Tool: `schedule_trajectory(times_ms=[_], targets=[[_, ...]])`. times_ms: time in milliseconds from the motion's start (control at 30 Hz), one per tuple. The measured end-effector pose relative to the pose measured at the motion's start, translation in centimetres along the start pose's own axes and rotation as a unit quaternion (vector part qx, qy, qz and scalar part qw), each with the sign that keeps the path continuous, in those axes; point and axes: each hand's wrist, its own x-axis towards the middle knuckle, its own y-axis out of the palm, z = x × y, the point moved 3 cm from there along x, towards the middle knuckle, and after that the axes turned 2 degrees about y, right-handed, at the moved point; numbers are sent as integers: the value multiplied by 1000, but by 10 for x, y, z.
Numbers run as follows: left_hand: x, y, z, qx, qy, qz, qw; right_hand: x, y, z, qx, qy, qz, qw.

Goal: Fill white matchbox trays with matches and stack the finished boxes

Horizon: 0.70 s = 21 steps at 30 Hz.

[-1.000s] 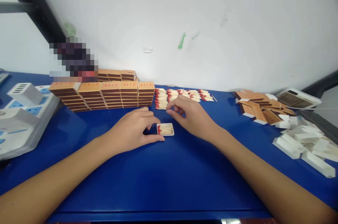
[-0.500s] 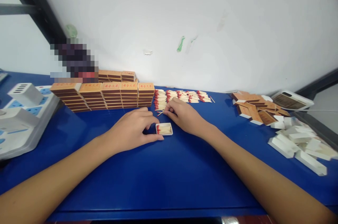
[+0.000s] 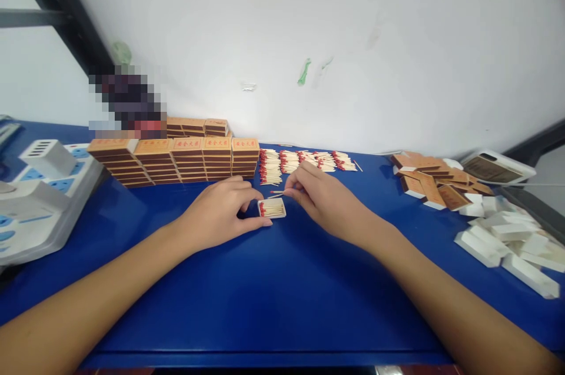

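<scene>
My right fingers (image 3: 305, 176) pinch one match (image 3: 277, 192), covering its end; if the pale line (image 3: 274, 196) beside is another match, I cannot tell. This match is near the far edge of the tray (image 3: 276, 216); my left fingers (image 3: 255, 224) hold its left end.

1. Tray (image 3: 278, 216): small, white, oblong, open-topped; flat on the counter (image 3: 273, 286), its left end between thumb and fingers of the left hand (image 3: 227, 210).
2. Tray matches (image 3: 274, 208): pale sticks, red heads; laid lengthwise, heads at the left end.
3. Single match (image 3: 278, 192): red head pointing left, tail pinched in the right hand (image 3: 315, 195); just beyond the tray. Thin pale line below it, too small to tell.
4. Loose matches (image 3: 271, 169): heaped in adjoining bunches, heads mostly left.
</scene>
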Motion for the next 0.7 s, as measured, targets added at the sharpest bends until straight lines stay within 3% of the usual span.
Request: schedule_trajectory(times_ms=[300,500,700], targets=[[0,1,1,-3,4,3,1000,-4,13,11,-11,-8,50,999],[0,2,-2,-4,32,9,999,15,16,-7,60,0,-8,998],[1,2,-1,-13,38,16,999,30,27,-12,81,11,60,995]])
